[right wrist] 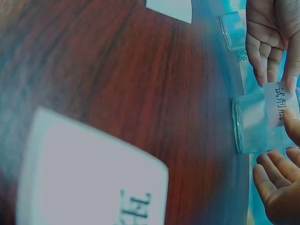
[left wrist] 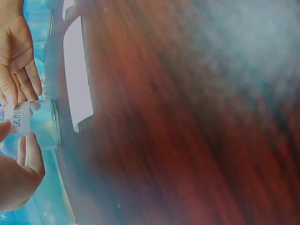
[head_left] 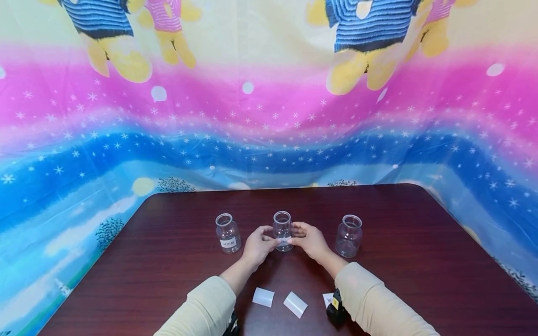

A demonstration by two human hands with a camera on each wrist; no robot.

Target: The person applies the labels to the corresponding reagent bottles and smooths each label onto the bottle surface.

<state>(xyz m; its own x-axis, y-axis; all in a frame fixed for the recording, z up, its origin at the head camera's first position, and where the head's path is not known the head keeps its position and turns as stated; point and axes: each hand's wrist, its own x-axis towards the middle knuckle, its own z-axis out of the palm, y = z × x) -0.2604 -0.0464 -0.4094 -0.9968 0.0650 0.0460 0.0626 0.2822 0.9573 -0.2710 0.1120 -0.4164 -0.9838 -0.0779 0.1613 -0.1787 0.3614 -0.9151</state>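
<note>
A clear glass jar [head_left: 282, 227] stands upright between the two hands. Across its front lies a white label [head_left: 284, 241] with printed characters, also visible in the left wrist view [left wrist: 19, 118]. The left hand [head_left: 257, 245] holds the label's left side, its thumb on the paper and its other fingers beside the jar. On the right side, the right hand [head_left: 311, 240] grips the label with its thumb on the front, fingers extended along the glass. In the right wrist view the label [right wrist: 277, 104] reaches past the jar's edge near the left hand [right wrist: 272, 42].
A labelled jar [head_left: 228, 235] stands to the left and an unlabelled jar [head_left: 349, 238] to the right. On the dark table [head_left: 176, 261], two white paper pieces [head_left: 263, 297] [head_left: 295, 304] lie between the forearms; a printed one [head_left: 328, 299] is partly under the right wrist. A patterned cloth [head_left: 269, 116] hangs behind.
</note>
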